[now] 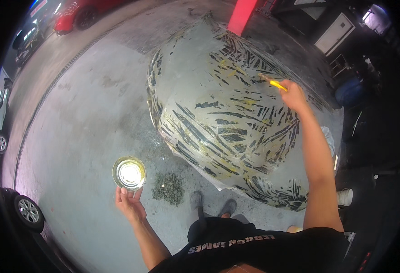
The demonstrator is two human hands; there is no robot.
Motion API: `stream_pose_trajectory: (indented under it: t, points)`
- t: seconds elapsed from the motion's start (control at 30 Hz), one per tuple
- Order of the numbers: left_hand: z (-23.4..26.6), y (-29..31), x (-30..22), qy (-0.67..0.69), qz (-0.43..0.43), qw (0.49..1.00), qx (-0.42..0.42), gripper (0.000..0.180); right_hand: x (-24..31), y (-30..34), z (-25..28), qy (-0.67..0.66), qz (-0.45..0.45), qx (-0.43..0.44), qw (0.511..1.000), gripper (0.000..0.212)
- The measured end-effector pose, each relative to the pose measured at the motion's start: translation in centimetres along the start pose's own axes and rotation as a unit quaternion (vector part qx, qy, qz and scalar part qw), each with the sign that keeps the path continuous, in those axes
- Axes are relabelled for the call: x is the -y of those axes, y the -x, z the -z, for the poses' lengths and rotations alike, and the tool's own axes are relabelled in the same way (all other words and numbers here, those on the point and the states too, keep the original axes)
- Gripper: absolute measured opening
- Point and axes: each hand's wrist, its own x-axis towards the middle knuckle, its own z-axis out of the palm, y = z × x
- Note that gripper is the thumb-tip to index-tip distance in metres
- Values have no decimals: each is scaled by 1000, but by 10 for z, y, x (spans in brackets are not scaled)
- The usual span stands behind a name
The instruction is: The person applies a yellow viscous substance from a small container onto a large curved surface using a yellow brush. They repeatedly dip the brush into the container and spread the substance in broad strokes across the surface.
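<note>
My left hand [129, 202] holds a round shiny metal can [129, 173] from below, out over the concrete floor. My right hand [293, 95] grips a brush with a yellow handle [275, 83], its bristles resting on a large curved car body panel [195, 77]. The panel is pale grey, with many dark streaks and yellowish patches across its right and lower parts. My right arm stretches over the panel's lower right side.
A small heap of dark scrapings [168, 187] lies on the floor by my shoes [211, 204]. A red car [79, 16] and other parked cars [13, 136] stand at the left. A red post [242, 16] rises behind the panel. A white cup [344, 196] sits at the right.
</note>
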Motion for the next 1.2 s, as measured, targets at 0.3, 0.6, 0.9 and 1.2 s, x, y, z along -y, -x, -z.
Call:
stream_pose_trajectory:
  t: [0.3,0.6,0.9,1.2]
  points:
    - [10,-4,8,-33,3,999,-5,55,49,35,-54,49,-45,53,996,33]
    - [-24,-14,13,-22,29,999,39,58,52,51,-2,-50,1,31,998,29]
    - [-47,-4,1,-13,43,998,38,51,27,119,28,-90,109,62,988,25]
    - [-142,32,-16,-96,38,969,225,57,100,237,115,-285,231,145,919,23]
